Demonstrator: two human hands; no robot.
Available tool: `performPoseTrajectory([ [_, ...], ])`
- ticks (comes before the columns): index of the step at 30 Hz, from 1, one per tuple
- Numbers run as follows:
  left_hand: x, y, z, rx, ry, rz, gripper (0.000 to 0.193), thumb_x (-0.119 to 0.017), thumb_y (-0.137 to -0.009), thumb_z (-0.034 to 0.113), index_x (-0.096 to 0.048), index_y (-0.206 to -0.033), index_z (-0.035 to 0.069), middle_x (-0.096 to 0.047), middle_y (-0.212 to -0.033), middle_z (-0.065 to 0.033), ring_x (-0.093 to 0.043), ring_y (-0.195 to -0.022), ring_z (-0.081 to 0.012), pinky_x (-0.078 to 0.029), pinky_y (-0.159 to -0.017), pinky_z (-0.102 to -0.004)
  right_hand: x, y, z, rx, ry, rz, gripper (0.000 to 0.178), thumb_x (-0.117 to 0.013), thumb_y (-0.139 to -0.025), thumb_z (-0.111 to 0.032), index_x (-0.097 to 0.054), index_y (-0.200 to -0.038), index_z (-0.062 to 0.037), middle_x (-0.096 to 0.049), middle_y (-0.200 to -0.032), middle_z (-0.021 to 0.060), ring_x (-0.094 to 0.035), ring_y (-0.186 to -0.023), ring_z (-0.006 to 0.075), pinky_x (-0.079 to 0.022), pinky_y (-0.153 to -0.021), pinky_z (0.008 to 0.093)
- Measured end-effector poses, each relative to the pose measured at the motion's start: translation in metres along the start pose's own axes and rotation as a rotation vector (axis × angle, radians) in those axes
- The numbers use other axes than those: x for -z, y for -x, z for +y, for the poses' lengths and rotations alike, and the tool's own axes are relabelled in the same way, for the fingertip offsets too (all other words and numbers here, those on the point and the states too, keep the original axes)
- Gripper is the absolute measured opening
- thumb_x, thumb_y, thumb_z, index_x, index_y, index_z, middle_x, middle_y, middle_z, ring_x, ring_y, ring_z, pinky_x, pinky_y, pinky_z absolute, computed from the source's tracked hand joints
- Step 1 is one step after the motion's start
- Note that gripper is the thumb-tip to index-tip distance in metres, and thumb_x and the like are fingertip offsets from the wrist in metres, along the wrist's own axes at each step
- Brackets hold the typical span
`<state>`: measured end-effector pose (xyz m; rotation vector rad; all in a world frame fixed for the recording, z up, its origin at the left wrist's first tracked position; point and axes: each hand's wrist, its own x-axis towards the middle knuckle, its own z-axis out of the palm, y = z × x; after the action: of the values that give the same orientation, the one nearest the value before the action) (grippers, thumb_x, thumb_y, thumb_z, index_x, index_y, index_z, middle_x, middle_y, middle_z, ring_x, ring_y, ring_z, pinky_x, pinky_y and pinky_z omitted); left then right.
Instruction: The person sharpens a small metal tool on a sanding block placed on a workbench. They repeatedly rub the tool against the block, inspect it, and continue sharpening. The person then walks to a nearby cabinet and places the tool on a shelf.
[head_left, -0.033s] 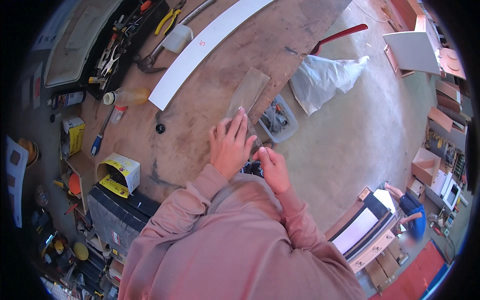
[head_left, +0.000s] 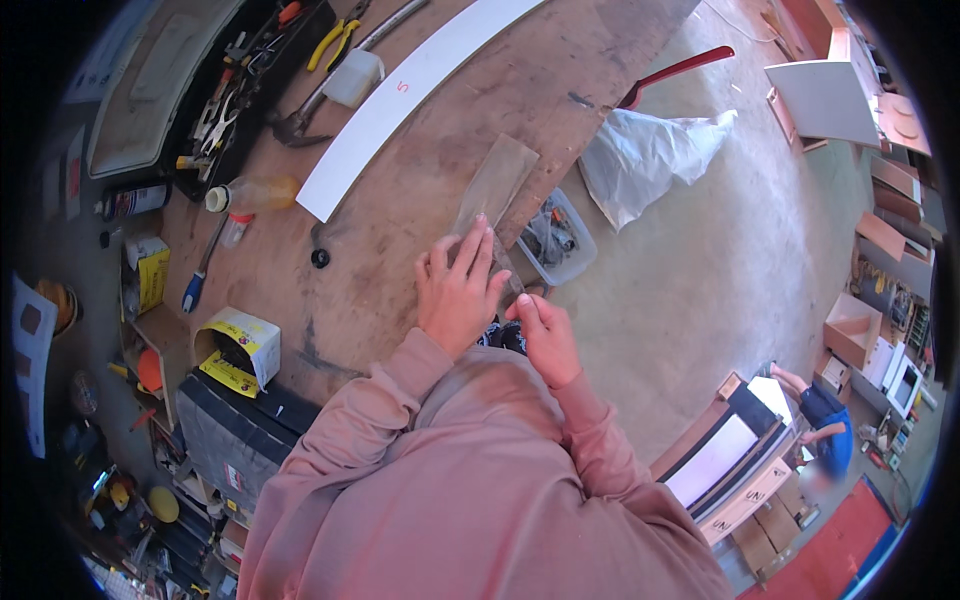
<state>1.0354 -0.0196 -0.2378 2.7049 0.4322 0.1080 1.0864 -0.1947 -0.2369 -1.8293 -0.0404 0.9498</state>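
Observation:
A thin, flat, translucent brownish strip (head_left: 505, 175) lies on the workbench along its right edge. My left hand (head_left: 453, 292) presses on the near end of this strip, fingers stretched out and lying flat. Just to its right, at the bench edge, my right hand (head_left: 548, 340) is closed, thumb against the curled fingers. A narrow dark edge shows between the two hands, but what the right fingers grip is too small to name.
On the brown workbench (head_left: 400, 230) lie a long curved white board (head_left: 400, 110), a hammer (head_left: 297, 125), pliers (head_left: 335, 42), a bottle (head_left: 262, 194) and a screwdriver (head_left: 198, 280). A plastic tub (head_left: 575, 262) and white bag (head_left: 655, 165) are beyond the right edge. Another person (head_left: 830, 430) works far right.

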Motion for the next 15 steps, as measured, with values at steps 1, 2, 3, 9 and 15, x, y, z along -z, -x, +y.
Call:
performPoseTrajectory([
  [1,0.002,0.0,-0.002,0.004,0.001,-0.007,0.063,-0.072,-0.1,0.04,-0.063,-0.151,0.004,-0.05,-0.169,-0.0021,-0.053,-0.13,-0.031,-0.039,-0.106,-0.0505,-0.001,0.0,0.0,-0.03,0.007,-0.006,0.042,-0.054,-0.117,-0.032,-0.073,-0.093,-0.0043,-0.051,-0.071,-0.007,-0.044,-0.066,0.0042,-0.036,-0.059,0.0257],
  [2,0.003,-0.001,-0.003,0.003,0.002,-0.008,0.063,-0.071,-0.1,0.04,-0.063,-0.152,0.004,-0.05,-0.17,-0.0014,-0.053,-0.129,-0.0315,-0.039,-0.106,-0.0507,-0.002,-0.001,-0.001,-0.044,0.0,-0.007,0.041,-0.054,-0.117,-0.032,-0.073,-0.094,-0.0044,-0.051,-0.071,-0.0071,-0.043,-0.066,0.0042,-0.036,-0.059,0.0257],
  [3,0.003,-0.004,-0.004,0.009,0.006,-0.026,0.064,-0.07,-0.101,0.041,-0.062,-0.152,0.005,-0.049,-0.17,-0.0012,-0.053,-0.128,-0.0323,-0.039,-0.106,-0.0506,-0.003,-0.003,-0.001,-0.107,0.001,-0.022,0.041,-0.054,-0.117,-0.033,-0.073,-0.094,-0.0045,-0.05,-0.071,-0.0072,-0.043,-0.065,0.0042,-0.036,-0.059,0.0256],
  [9,0.004,-0.034,-0.012,-0.011,0.013,-0.059,0.065,-0.069,-0.101,0.044,-0.061,-0.155,0.009,-0.05,-0.17,-0.0004,-0.053,-0.128,-0.0336,-0.038,-0.103,-0.0501,-0.008,-0.026,-0.005,-0.046,-0.032,0.058,0.041,-0.053,-0.116,-0.029,-0.072,-0.09,-0.0033,-0.055,-0.064,-0.0014,-0.048,-0.062,0.0092,-0.04,-0.06,0.0324],
  [15,0.011,-0.05,-0.019,-0.043,0.07,-0.065,0.064,-0.069,-0.101,0.045,-0.061,-0.156,0.013,-0.054,-0.167,0.0017,-0.052,-0.131,-0.0331,-0.039,-0.101,-0.052,-0.001,-0.033,-0.013,-0.01,0.069,0.067,0.044,-0.053,-0.116,-0.031,-0.069,-0.088,-0.0001,-0.055,-0.066,0.008,-0.052,-0.065,0.0155,-0.044,-0.064,0.037],
])
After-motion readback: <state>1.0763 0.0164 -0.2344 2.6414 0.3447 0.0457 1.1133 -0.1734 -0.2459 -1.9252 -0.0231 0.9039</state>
